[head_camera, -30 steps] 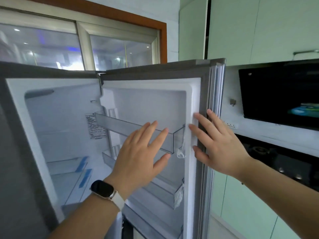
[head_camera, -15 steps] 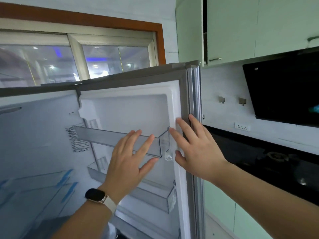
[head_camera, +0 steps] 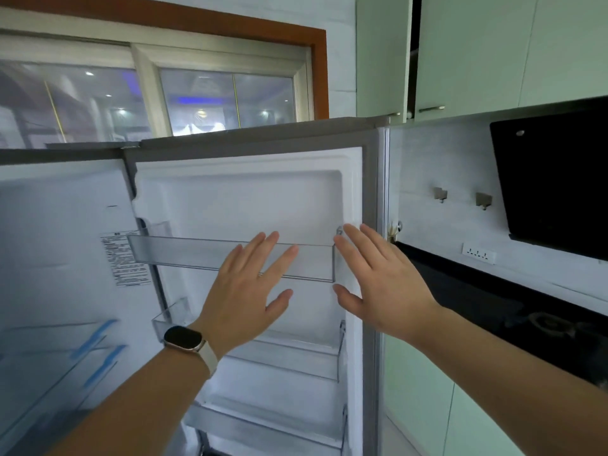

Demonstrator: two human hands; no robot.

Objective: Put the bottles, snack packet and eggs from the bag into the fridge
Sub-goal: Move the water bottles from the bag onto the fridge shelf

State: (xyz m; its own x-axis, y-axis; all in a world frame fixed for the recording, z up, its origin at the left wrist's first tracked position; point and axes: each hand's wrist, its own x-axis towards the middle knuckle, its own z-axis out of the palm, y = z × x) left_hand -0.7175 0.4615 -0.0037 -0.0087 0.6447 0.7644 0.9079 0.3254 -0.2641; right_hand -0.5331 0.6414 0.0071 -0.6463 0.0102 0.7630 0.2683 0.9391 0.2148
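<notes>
The fridge door point(head_camera: 250, 199) stands wide open, its white inner side facing me with several clear door shelves; the top shelf point(head_camera: 184, 255) holds nothing. My left hand point(head_camera: 245, 291), with a watch on the wrist, is flat with straight fingers in front of that top shelf. My right hand point(head_camera: 381, 284) is flat too, fingers spread at the door's right inner edge. Neither holds anything. The fridge's interior point(head_camera: 59, 274) shows at the left with glass shelves. No bag, bottles, snack packet or eggs are in view.
A black range hood point(head_camera: 556, 179) hangs at the right above a dark stove and counter point(head_camera: 526, 311). Pale green cabinets point(head_camera: 467, 51) sit above, and more below at the right. A window point(head_camera: 148, 100) lies behind the fridge.
The door has swung further open to the right and now faces me more squarely. Both hands stayed flat against it and moved with it.
</notes>
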